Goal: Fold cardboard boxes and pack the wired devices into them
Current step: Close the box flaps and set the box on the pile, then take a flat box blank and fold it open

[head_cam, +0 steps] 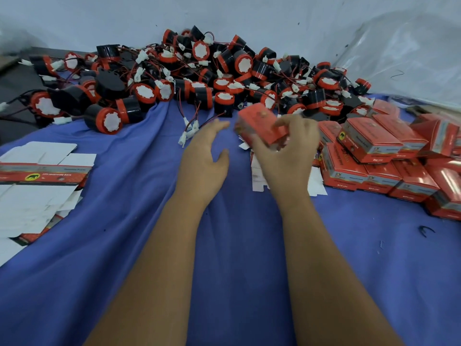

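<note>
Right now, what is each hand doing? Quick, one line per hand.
Left hand: open, fingers relaxed, holding nothing, above the blue cloth.
Right hand: fingers curled round a red box, which is blurred.

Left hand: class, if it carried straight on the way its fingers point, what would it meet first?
The left hand is open, fingers aimed up and right toward the heap. Probably first the loose red-and-black wires with white connectors lying on the blue cloth, then the pile of black-and-red devices. Depth is uncertain.
</note>
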A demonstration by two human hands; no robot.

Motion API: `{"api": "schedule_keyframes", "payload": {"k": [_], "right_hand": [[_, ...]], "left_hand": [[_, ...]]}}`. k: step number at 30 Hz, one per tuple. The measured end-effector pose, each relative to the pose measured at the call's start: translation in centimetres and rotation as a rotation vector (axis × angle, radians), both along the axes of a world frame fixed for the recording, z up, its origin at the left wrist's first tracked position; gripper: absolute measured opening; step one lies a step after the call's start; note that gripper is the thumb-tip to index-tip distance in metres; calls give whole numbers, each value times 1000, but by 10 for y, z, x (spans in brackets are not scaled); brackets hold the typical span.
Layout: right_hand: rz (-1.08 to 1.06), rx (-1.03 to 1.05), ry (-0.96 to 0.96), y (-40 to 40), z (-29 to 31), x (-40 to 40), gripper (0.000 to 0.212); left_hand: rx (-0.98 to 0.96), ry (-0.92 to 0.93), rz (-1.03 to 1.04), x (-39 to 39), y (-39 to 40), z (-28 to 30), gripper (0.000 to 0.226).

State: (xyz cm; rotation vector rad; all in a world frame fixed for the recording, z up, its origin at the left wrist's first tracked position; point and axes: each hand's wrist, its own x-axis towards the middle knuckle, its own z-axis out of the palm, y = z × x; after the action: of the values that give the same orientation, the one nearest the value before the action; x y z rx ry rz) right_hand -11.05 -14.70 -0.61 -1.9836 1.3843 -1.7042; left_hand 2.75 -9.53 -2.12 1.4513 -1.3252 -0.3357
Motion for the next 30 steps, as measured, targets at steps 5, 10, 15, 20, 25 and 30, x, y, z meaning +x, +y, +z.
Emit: {"api": "schedule_keyframes", "payload": {"k": [5, 10, 15, 20, 25, 30], "right_hand": [[-513, 120, 169, -4, 1, -14, 46], [3, 154, 504, -6, -3, 3, 36], [-174, 442, 742, -10, -18, 6, 56], [-191, 311, 707, -5, -9, 8, 37], [-71, 209, 497, -1, 1, 7, 35], [316, 159, 358, 17, 5, 19, 22]], "left_hand": [[265, -148, -5, 1, -3, -10, 32], [286, -180, -23, 1, -4, -9, 29], [279, -75, 174, -1, -1, -3, 29], [272, -20, 326, 0, 0, 1, 27], [102, 354, 199, 3, -3, 5, 41], [-143, 613, -123, 6, -2, 10, 42]]}}
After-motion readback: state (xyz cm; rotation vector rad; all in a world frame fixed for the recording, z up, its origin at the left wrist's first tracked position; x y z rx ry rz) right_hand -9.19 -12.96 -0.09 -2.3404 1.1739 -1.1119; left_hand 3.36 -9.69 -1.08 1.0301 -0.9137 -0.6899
